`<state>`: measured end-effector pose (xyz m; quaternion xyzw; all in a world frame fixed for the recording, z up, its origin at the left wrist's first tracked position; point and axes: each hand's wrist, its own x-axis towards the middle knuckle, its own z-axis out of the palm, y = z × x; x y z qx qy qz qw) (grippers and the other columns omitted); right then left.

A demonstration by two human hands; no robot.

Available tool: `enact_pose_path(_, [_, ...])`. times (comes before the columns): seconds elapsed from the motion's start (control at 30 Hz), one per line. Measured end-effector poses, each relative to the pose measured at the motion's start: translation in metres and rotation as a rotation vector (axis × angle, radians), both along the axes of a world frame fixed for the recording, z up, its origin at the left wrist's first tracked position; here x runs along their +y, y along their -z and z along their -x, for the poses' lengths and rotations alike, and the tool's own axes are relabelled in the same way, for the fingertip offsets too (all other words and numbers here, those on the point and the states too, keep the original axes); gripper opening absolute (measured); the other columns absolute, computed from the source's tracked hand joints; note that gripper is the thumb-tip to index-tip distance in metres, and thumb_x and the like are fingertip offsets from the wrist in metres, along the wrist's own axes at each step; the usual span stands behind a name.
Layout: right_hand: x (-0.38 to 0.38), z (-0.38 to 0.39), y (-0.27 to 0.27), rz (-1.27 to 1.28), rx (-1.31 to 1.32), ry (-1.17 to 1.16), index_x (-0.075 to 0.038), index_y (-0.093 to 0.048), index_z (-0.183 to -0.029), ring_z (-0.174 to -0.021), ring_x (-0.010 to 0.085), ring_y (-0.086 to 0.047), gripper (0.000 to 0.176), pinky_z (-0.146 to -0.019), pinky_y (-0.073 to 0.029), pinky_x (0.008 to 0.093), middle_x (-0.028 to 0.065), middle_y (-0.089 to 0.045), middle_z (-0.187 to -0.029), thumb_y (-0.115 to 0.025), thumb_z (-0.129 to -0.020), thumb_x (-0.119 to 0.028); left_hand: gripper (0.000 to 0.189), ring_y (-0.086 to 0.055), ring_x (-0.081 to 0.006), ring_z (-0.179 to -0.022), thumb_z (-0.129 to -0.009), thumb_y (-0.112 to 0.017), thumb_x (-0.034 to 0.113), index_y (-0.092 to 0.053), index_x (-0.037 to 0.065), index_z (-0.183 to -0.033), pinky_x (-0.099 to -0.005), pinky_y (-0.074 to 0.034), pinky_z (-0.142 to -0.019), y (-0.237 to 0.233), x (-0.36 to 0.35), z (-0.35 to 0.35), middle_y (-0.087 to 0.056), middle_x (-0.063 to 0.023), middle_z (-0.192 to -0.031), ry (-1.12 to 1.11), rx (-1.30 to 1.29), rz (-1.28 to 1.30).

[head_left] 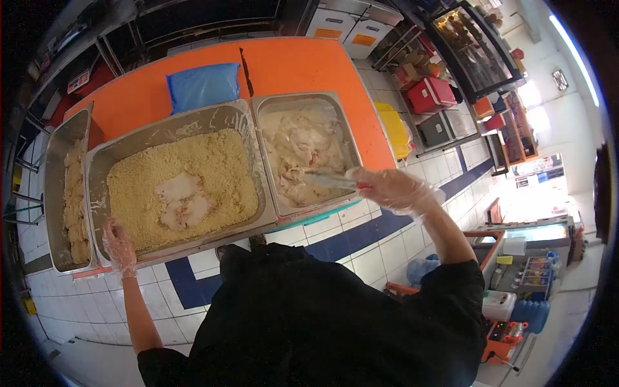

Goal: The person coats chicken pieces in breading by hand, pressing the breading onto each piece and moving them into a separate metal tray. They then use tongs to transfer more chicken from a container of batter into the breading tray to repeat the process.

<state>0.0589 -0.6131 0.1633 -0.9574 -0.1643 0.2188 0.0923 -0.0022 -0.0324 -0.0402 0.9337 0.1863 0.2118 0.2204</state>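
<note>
In a clear plastic glove, my right hand (pixel 393 190) is closed around metal tongs (pixel 329 180). The tongs reach into the right metal pan (pixel 353 138), where pale pieces of raw meat (pixel 303 145), which look like chicken, lie in a creamy white batter. My left hand (pixel 120 248), also gloved, has its fingers bent over the near left corner of the large middle metal pan (pixel 97 168). Coarse yellowish crumbs (pixel 219 155) fill that pan. Two or so batter-wet pieces (pixel 184 200) lie on the crumbs near its middle.
A narrow metal pan (pixel 55 193) with coated pieces (pixel 74 200) stands at the left. Behind the middle pan, a blue plastic package (pixel 203 87) lies on the orange table (pixel 296 64). Beyond the table's right end are a yellow bag (pixel 393 132) and a red cooler (pixel 431 95).
</note>
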Motion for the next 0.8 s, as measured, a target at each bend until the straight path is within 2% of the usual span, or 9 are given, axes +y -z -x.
enact_pose_path(0.07, [-0.005, 0.004, 0.023, 0.098, 0.021, -0.162, -0.011, -0.061, -0.105, -0.078, 0.0279, -0.065, 0.024, -0.071, -0.052, 0.0407, 0.0144, -0.064, -0.083, -0.051, -0.089, -0.027, 0.025, -0.057, -0.0302, -0.091, -0.093, -0.05, 0.019, -0.055, 0.001, -0.11, -0.039, -0.044, -0.082, -0.005, -0.001, -0.001, -0.059, -0.016, -0.1, 0.004, 0.018, 0.036])
enact_pose_path(0.13, [-0.003, 0.01, 0.039, 0.227, -0.054, -0.249, -0.012, -0.062, -0.1, -0.077, 0.0272, -0.065, 0.022, -0.068, -0.052, 0.0413, 0.0149, -0.062, -0.079, -0.054, -0.088, -0.028, 0.024, -0.058, -0.0301, -0.088, -0.092, -0.051, 0.018, -0.055, 0.001, -0.109, -0.0396, -0.045, -0.08, -0.009, -0.002, 0.001, -0.06, -0.016, -0.098, -0.015, 0.098, 0.017])
enact_pose_path(0.23, [-0.008, 0.019, 0.076, 0.44, -0.312, -0.233, -0.013, -0.063, -0.098, -0.074, 0.0257, -0.065, 0.019, -0.063, -0.052, 0.0431, 0.0136, -0.059, -0.077, -0.056, -0.087, -0.027, 0.022, -0.058, -0.0298, -0.085, -0.091, -0.052, 0.016, -0.055, 0.002, -0.108, -0.0398, -0.045, -0.077, 0.001, 0.001, 0.0, -0.061, -0.0158, -0.094, 0.026, -0.058, -0.08])
enact_pose_path(0.3, [-0.011, 0.021, 0.104, 0.525, -0.679, -0.34, -0.016, -0.064, -0.102, -0.072, 0.024, -0.063, 0.02, -0.059, -0.052, 0.045, 0.012, -0.058, -0.08, -0.055, -0.086, -0.026, 0.021, -0.059, -0.0299, -0.084, -0.091, -0.052, 0.015, -0.055, 0.002, -0.107, -0.0397, -0.046, -0.076, 0.001, 0.003, 0.001, -0.061, -0.0159, -0.093, 0.026, -0.016, -0.064])
enact_pose_path(0.43, [0.003, 0.012, 0.1, 0.593, -0.41, -0.249, -0.019, -0.062, -0.108, -0.07, 0.0222, -0.062, 0.024, -0.059, -0.051, 0.0432, 0.0093, -0.056, -0.081, -0.055, -0.086, -0.024, 0.019, -0.059, -0.0297, -0.081, -0.09, -0.052, 0.013, -0.055, 0.003, -0.106, -0.0398, -0.046, -0.073, 0.0, 0.004, 0.001, -0.061, -0.0162, -0.09, 0.011, 0.028, -0.07])
enact_pose_path(0.5, [-0.004, 0.016, 0.101, 0.586, -0.907, -0.369, -0.02, -0.059, -0.112, -0.069, 0.0214, -0.06, 0.028, -0.057, -0.05, 0.0434, 0.0069, -0.054, -0.079, -0.056, -0.084, -0.022, 0.019, -0.058, -0.0296, -0.08, -0.091, -0.052, 0.013, -0.055, 0.003, -0.106, -0.0397, -0.046, -0.073, 0.004, 0.005, 0.0, -0.061, -0.0162, -0.09, 0.02, -0.011, -0.077])
enact_pose_path(0.63, [-0.011, 0.009, 0.106, 0.482, -0.812, -0.275, -0.022, -0.056, -0.114, -0.066, 0.0201, -0.059, 0.03, -0.059, -0.049, 0.0435, 0.0059, -0.05, -0.075, -0.056, -0.084, -0.022, 0.021, -0.058, -0.0302, -0.08, -0.091, -0.051, 0.015, -0.055, 0.003, -0.107, -0.0392, -0.046, -0.073, 0.012, 0.011, -0.002, -0.061, -0.0168, -0.09, 0.048, -0.074, -0.057])
enact_pose_path(0.73, [-0.018, -0.008, 0.114, 0.449, -0.57, -0.272, -0.016, -0.059, -0.11, -0.069, 0.0239, -0.061, 0.025, -0.064, -0.049, 0.0425, 0.0092, -0.054, -0.077, -0.055, -0.087, -0.024, 0.021, -0.059, -0.0305, -0.08, -0.092, -0.05, 0.016, -0.055, 0.002, -0.107, -0.0388, -0.046, -0.073, 0.01, 0.011, -0.001, -0.061, -0.0173, -0.09, 0.032, -0.01, -0.055])
enact_pose_path(0.8, [-0.014, -0.022, 0.08, 0.052, -0.116, -0.032, -0.009, -0.061, -0.103, -0.079, 0.0276, -0.062, 0.024, -0.069, -0.048, 0.04, 0.013, -0.061, -0.082, -0.053, -0.089, -0.027, 0.02, -0.058, -0.0298, -0.079, -0.092, -0.05, 0.016, -0.055, 0.002, -0.106, -0.0387, -0.045, -0.072, 0.012, 0.009, 0.002, -0.061, -0.0167, -0.088, 0.028, -0.063, -0.113])
